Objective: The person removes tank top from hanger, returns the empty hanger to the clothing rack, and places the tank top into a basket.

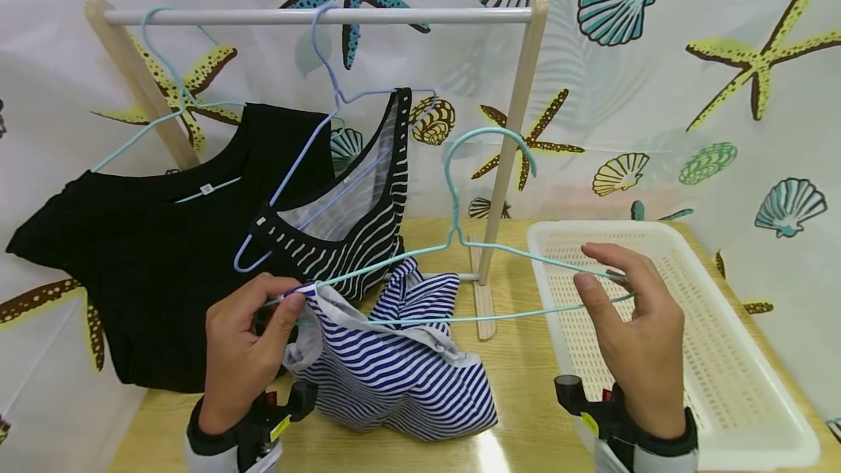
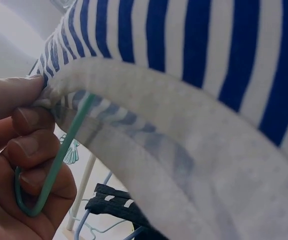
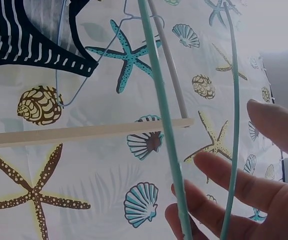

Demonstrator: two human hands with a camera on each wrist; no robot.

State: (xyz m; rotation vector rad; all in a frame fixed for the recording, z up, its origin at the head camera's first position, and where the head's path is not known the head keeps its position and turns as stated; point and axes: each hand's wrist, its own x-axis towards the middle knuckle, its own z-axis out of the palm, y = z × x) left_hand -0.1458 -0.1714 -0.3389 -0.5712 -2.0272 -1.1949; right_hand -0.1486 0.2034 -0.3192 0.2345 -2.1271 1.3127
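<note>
A light-green clothes hanger (image 1: 494,318) spans between both hands, its hook upward. My left hand (image 1: 246,349) pinches the edge of a blue-and-white striped garment (image 1: 401,385) between thumb and index finger. In the left wrist view, the hanger's rounded end lies against the other, curled fingers (image 2: 31,145), and its wire runs into the garment's white-lined opening (image 2: 149,100). My right hand (image 1: 634,334) is around the hanger's bare right end, thumb and index finger spread apart. In the right wrist view, both hanger wires (image 3: 169,130) pass by its loosely bent fingers (image 3: 244,185).
Behind stands a rack with a white rail (image 1: 420,16) and wooden posts (image 1: 515,130). A black T-shirt (image 1: 171,261) and a black-and-white striped top (image 1: 342,254) hang there on hangers. A white perforated basket (image 1: 775,400) sits at right on the wooden table (image 1: 525,400).
</note>
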